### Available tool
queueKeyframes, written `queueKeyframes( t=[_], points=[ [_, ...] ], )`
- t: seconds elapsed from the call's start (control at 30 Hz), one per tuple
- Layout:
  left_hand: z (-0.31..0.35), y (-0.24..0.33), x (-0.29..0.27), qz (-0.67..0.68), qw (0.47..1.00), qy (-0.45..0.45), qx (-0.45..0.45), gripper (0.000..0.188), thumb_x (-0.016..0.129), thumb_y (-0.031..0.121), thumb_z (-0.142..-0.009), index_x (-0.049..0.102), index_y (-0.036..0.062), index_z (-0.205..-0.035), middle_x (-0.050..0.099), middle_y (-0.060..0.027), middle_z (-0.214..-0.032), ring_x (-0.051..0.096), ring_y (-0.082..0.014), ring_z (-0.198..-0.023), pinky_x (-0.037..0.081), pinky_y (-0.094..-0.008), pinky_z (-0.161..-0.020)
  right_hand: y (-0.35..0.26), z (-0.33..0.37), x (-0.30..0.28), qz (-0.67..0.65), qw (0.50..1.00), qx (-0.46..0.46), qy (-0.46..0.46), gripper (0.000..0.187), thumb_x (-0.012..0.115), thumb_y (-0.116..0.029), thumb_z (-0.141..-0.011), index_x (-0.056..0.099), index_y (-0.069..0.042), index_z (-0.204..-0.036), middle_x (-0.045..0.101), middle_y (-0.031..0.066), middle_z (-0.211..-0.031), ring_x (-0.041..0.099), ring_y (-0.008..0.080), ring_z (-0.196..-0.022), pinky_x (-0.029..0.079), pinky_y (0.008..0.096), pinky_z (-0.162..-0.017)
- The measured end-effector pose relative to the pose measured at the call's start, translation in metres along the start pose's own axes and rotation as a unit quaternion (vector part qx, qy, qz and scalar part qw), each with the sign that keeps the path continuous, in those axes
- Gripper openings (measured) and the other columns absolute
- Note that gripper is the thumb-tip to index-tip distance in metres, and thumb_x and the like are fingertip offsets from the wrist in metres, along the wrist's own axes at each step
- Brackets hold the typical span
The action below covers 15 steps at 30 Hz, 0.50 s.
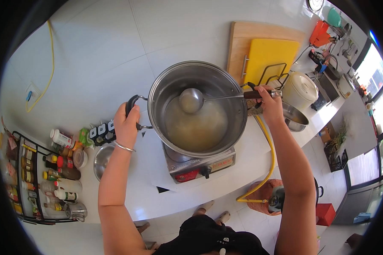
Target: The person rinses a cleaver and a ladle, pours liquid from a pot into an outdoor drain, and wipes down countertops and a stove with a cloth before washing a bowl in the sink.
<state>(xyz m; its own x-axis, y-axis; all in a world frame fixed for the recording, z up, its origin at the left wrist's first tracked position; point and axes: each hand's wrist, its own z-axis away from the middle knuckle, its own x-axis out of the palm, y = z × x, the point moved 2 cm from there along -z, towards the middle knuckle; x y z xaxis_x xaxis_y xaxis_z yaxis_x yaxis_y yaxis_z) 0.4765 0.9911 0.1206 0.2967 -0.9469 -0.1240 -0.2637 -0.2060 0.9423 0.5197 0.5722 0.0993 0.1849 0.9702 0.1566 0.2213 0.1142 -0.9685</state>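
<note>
A large stainless steel pot (163,86) with cloudy pale yellow liquid (198,129) stands over the single-burner gas stove (183,166). My left hand (127,124) is wrapped round the pot's black left handle (132,102). In my right hand (270,106) is the dark handle of a ladle (191,100), right by the pot's right handle; whether my fingers also grip that pot handle I cannot tell. The ladle's shaft crosses the right rim, and its round bowl hangs inside the pot, over the liquid. The burner is hidden beneath the pot.
A steel bowl (101,160) and a rack of bottles and jars (38,182) stand left. To the right are a cream lidded container (300,90), another steel bowl (295,117) and a yellow cutting board (270,57). A yellow hose (271,157) drops over the counter edge to a gas cylinder (259,191).
</note>
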Motion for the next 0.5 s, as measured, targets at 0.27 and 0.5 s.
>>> queueKeyframes(
  t=[0.27, 0.5],
  points=[
    [0.035, 0.049, 0.018, 0.038, 0.996, -0.044, 0.064, 0.013, 0.055, 0.012, -0.086, 0.054, -0.001, -0.085, 0.044, 0.002, -0.059, 0.037, -0.0046, -0.051, 0.029, -0.0208, -0.047, -0.023, 0.088, -0.042, -0.116, 0.988, -0.045, 0.087, 0.017, 0.064, -0.017, -0.086, 0.063, -0.001, -0.093, 0.057, 0.0014, -0.078, 0.045, 0.009, -0.068, 0.038, 0.0227, -0.062],
    [0.083, 0.098, 0.071, 0.049, 0.985, -0.162, 0.027, 0.022, 0.055, 0.023, -0.085, 0.056, 0.0024, -0.094, 0.041, 0.0055, -0.063, 0.034, -0.0033, -0.053, 0.026, -0.0199, -0.047, -0.076, 0.233, -0.121, -0.013, 0.963, -0.113, 0.243, 0.015, 0.063, -0.015, -0.086, 0.065, -0.004, -0.096, 0.06, 0.0, -0.084, 0.049, 0.0084, -0.075, 0.041, 0.0235, -0.069]
  ],
)
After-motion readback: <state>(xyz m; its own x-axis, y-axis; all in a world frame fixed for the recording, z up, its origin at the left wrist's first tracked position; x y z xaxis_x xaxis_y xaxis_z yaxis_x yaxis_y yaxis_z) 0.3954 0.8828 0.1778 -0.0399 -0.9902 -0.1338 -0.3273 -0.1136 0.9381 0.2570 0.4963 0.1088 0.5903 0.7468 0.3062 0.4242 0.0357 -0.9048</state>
